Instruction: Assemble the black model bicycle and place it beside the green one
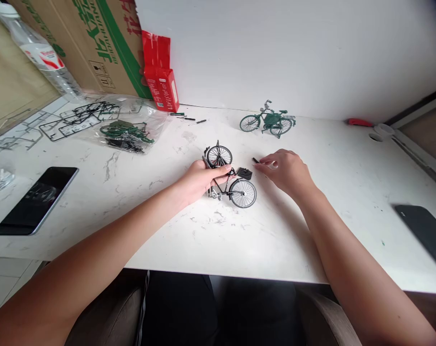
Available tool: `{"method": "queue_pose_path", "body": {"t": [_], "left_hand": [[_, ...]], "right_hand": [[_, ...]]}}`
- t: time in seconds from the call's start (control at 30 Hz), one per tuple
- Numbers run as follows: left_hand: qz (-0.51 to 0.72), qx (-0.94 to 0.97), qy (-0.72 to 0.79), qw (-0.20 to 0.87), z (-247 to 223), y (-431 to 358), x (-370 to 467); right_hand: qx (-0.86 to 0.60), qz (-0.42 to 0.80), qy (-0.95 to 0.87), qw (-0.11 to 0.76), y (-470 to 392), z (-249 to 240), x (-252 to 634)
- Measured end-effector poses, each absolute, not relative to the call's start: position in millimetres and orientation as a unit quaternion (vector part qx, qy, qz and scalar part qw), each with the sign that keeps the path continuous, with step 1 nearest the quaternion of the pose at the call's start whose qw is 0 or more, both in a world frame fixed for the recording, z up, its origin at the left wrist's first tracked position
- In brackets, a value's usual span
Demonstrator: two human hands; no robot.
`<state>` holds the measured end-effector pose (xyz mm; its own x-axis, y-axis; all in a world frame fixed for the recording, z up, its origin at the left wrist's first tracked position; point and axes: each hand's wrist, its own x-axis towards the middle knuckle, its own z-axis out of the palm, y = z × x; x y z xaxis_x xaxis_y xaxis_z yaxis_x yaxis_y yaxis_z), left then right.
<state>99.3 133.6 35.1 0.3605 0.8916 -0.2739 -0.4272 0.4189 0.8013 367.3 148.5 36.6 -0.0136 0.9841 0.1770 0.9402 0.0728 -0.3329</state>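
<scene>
A small black model bicycle (236,190) lies on its side on the white marble table (218,240), near the middle. My left hand (199,180) grips its frame between the two wheels. My right hand (286,170) is just to the right, its fingertips pinched on a small dark part (256,161) close to the bicycle's rear rack (244,173). A finished green model bicycle (268,120) stands upright farther back by the wall.
At the back left are a clear bag of green and black parts (126,129), empty plastic sprues (74,117), a red box (162,86), a cardboard box (95,38) and a water bottle (41,53). One phone (36,199) lies left, another dark device (425,230) right.
</scene>
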Motion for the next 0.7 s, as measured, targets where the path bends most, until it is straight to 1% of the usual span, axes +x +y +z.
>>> {"method": "queue_pose_path", "body": {"t": [0.13,0.2,0.27,0.33,0.43,0.57,0.7], "left_hand": [[0.430,0.318,0.367,0.762,35,133,102],[0.426,0.320,0.364,0.764,34,132,102],[0.422,0.325,0.364,0.764,34,132,102],[0.420,0.328,0.365,0.763,33,131,102],[0.419,0.322,0.374,0.762,34,130,102],[0.418,0.321,0.370,0.765,37,128,104],[0.419,0.330,0.349,0.770,39,127,106]], "right_hand": [[-0.663,0.039,-0.725,0.185,148,35,365],[-0.637,0.051,-0.740,0.211,147,36,362],[-0.608,0.092,-0.738,0.278,147,36,359],[-0.575,0.133,-0.720,0.364,146,35,353],[-0.498,0.164,-0.713,0.466,141,36,340],[-0.421,0.210,-0.707,0.528,127,42,321],[-0.397,0.242,-0.690,0.554,115,48,310]]}}
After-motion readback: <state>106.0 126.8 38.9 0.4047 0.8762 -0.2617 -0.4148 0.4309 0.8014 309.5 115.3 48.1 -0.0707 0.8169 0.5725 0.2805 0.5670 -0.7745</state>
